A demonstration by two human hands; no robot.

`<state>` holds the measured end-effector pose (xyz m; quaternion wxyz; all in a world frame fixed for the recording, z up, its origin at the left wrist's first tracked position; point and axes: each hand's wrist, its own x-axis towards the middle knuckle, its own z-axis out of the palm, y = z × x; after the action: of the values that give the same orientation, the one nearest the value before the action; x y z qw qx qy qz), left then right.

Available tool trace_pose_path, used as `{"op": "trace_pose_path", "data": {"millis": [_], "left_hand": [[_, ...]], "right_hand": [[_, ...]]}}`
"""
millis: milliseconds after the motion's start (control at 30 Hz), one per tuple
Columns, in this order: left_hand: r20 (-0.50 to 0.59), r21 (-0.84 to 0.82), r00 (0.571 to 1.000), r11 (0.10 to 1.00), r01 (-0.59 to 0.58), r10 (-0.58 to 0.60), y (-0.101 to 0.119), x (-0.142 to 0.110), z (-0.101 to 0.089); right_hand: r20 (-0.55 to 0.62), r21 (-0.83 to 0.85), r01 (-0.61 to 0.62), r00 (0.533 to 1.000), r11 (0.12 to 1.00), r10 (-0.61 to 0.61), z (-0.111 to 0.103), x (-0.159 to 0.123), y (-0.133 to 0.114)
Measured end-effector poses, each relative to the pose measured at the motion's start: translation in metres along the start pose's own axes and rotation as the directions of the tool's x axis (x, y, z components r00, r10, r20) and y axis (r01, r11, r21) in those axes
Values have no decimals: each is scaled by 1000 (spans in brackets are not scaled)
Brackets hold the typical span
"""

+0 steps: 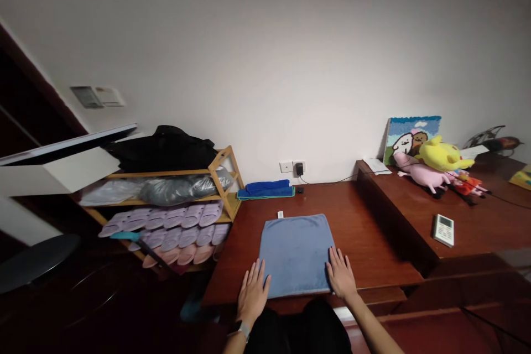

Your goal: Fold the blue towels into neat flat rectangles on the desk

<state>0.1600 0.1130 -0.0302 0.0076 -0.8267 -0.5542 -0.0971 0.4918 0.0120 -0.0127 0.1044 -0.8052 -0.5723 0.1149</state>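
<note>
A blue-grey cloth (pixel 295 254) lies spread out flat on the brown wooden desk (pixel 365 243), with a small white tag at its far left edge. My left hand (pixel 252 294) rests flat at the cloth's near left corner, fingers extended and touching its edge. At the right edge, near the lower corner, my right hand (pixel 342 275) lies flat with its fingers stretched forward. Neither hand grips anything. A watch circles my left wrist.
Folded blue cloths (pixel 266 189) lie at the desk's back left, near a plugged-in black adapter (pixel 299 168). Leftward stands a wooden rack (pixel 226 177) with purple slippers (pixel 193 214). On the higher surface to the right are plush toys (pixel 442 155) and a white remote (pixel 443 230).
</note>
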Motion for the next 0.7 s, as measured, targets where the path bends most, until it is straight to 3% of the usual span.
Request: {"op": "trace_pose_path", "data": {"millis": [200, 300, 400, 467, 600, 700], "left_hand": [[53, 1, 999, 1000, -4, 3, -11, 1, 1], [41, -5, 999, 1000, 9, -8, -2, 9, -4], [-58, -48, 997, 997, -56, 53, 44, 25, -7], [-66, -117, 984, 978, -171, 164, 93, 38, -4], [-34, -241, 915, 886, -397, 401, 190, 57, 15], [5, -273, 907, 873, -403, 420, 214, 60, 31]], "right_hand": [[4, -18, -40, 999, 999, 40, -2, 18, -2], [1, -24, -33, 999, 999, 33, 3, 20, -2], [-5, -29, -27, 1000, 999, 26, 6, 20, -1], [-4, -33, -27, 1000, 999, 27, 5, 19, -1], [15, -50, 1, 1000, 999, 0, -2, 17, -2], [42, -75, 16, 999, 997, -13, -5, 16, -2]]}}
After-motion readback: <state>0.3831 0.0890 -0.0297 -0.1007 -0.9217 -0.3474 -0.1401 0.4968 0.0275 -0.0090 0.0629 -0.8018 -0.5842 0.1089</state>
